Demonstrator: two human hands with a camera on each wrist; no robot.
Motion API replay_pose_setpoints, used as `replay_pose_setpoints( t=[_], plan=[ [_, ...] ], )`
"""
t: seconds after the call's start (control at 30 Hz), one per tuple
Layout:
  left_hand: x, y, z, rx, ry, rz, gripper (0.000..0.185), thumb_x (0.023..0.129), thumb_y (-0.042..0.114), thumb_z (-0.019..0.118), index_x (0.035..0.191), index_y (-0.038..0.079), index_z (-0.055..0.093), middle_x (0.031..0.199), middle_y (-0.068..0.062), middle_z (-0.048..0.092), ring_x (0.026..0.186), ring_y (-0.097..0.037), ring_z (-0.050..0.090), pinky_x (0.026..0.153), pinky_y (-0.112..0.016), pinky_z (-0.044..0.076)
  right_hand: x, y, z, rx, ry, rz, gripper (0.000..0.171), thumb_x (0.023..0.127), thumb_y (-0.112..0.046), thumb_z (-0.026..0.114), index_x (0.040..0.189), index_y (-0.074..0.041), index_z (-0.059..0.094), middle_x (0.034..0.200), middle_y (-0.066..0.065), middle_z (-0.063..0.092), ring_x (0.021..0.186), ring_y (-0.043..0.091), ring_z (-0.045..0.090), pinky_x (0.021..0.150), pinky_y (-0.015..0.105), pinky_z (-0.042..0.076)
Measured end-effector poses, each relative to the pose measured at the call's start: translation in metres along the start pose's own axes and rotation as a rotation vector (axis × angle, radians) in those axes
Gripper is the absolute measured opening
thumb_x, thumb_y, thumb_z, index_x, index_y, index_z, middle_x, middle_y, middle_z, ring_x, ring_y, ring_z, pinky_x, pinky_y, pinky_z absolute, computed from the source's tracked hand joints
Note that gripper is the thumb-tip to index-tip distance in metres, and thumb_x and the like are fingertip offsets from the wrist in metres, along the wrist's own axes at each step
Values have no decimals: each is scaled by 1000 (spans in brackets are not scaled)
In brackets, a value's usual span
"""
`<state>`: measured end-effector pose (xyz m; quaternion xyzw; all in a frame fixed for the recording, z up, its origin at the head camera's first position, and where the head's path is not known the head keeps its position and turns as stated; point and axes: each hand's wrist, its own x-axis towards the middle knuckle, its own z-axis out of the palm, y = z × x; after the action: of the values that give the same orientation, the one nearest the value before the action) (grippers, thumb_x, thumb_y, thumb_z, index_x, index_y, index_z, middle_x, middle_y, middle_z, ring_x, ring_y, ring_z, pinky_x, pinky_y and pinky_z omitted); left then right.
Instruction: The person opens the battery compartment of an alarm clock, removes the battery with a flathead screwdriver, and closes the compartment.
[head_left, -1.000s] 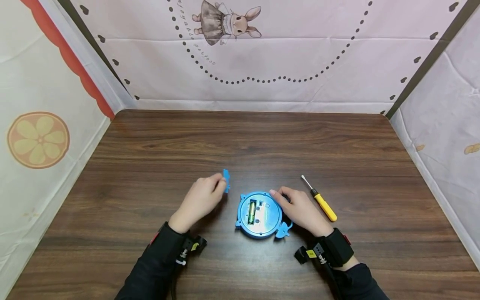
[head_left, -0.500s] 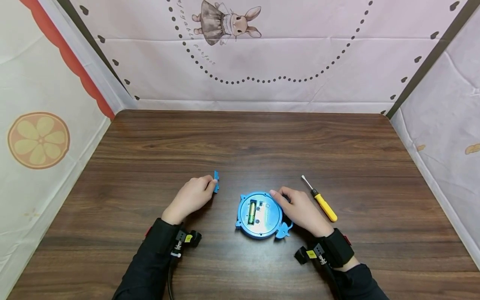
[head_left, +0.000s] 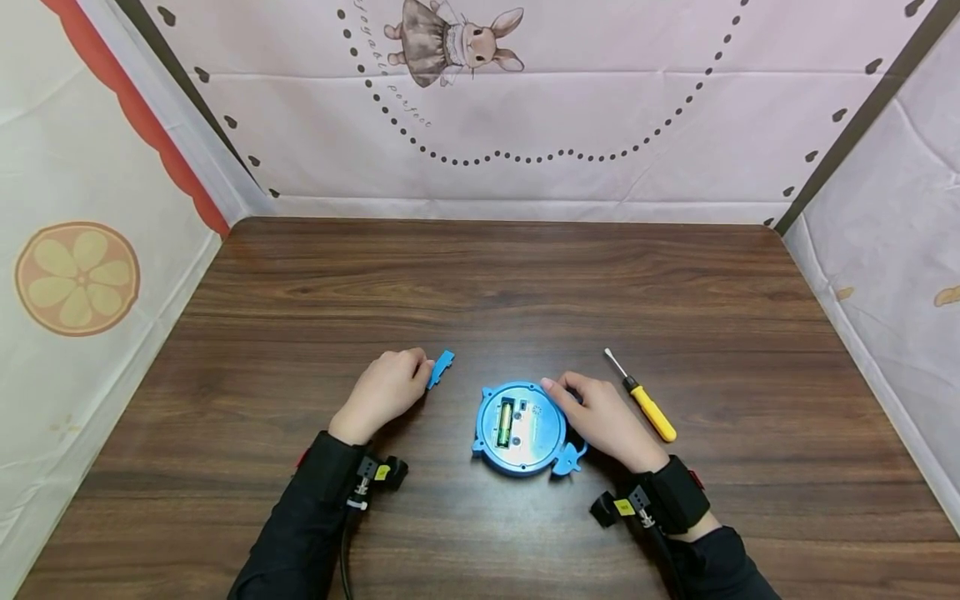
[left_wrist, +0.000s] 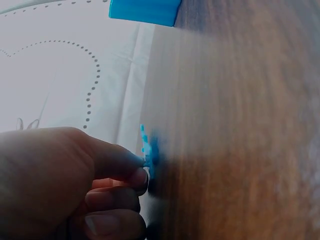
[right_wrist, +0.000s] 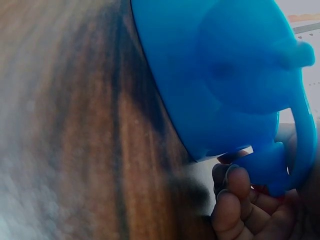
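A brown wooden desk [head_left: 480,275] is closed in by pale cloth walls with a bunny picture at the back. Near the middle of the front edge, a round blue toy [head_left: 521,429] is laid face down, and a green battery is seen in its open slot. The toy is gripped at its right side by the right hand [head_left: 600,421]. A small blue cover [head_left: 441,368] is pinched by the left hand [head_left: 382,392], just left of the toy. A yellow screwdriver [head_left: 641,407] is laid just beside the right hand.
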<state>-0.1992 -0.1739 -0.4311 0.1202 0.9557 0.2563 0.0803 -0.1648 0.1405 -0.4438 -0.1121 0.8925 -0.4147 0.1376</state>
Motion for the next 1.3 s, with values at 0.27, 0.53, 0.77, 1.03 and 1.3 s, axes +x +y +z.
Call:
replay_pose_setpoints(
  t=[0.27,0.53,0.77,1.03,1.3],
  plan=[
    [3,0,2,22,1,12,35,107,18,48,73,9,50,61,-4,39,51,-18,37,54,-31,31,0,1,-1,3,6,-1,37,106,-47,48,90,-16,61,65,-2,41,55,16,42,54,26,33],
    [5,-2,3,2,-7,24,30,108,18,47,81,8,56,63,-4,42,53,-17,39,54,-31,33,0,2,-2,1,7,6,37,106,-47,48,92,-16,62,65,-2,41,56,17,43,54,26,33],
    [-1,4,2,-98,-41,70,27,109,22,46,87,8,57,63,-1,41,50,-14,36,51,-28,32,0,3,0,-2,3,1,36,106,-47,48,94,-16,63,65,-2,41,56,16,43,54,26,33],
    [-15,30,2,-234,-367,315,37,96,53,64,85,18,59,64,10,47,52,-6,41,53,-24,34,2,1,1,-8,1,12,35,106,-46,49,96,-17,64,65,-2,43,56,16,44,53,26,33],
    [-16,34,10,-210,-457,333,45,84,52,79,84,16,53,66,12,37,59,-5,33,59,-24,28,2,1,1,-16,9,10,35,106,-46,49,94,-17,64,65,-3,43,56,16,44,53,26,33]
  ],
)
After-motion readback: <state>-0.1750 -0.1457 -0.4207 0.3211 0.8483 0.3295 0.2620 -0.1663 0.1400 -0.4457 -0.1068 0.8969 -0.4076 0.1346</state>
